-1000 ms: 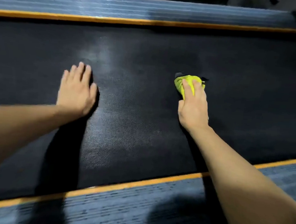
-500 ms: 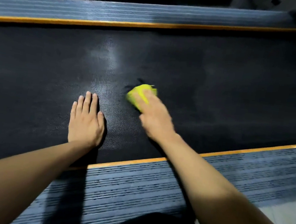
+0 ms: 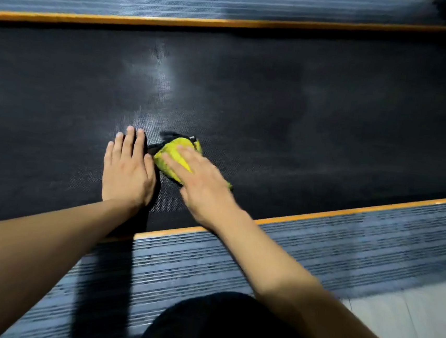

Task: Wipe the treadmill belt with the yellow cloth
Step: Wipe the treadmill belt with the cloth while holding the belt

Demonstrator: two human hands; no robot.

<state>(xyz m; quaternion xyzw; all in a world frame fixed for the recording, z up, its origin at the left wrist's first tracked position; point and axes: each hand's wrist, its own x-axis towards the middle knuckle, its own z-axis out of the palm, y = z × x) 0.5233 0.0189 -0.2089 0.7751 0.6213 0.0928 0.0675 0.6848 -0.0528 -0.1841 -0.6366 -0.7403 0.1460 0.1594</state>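
One view only, from a head-worn wide-angle camera. Looks forward and steeply down across the treadmill belt (image 3: 277, 106), set crosswise so the belt runs left to right. Placed close above the near side rail (image 3: 317, 248), with the far side rail (image 3: 205, 6) along the top edge. Near enough to fill the lower frame with both forearms and a dark knee (image 3: 228, 330). Straight edges bowed slightly by the lens. Pale floor (image 3: 406, 322) at lower right. Motion blur throughout.
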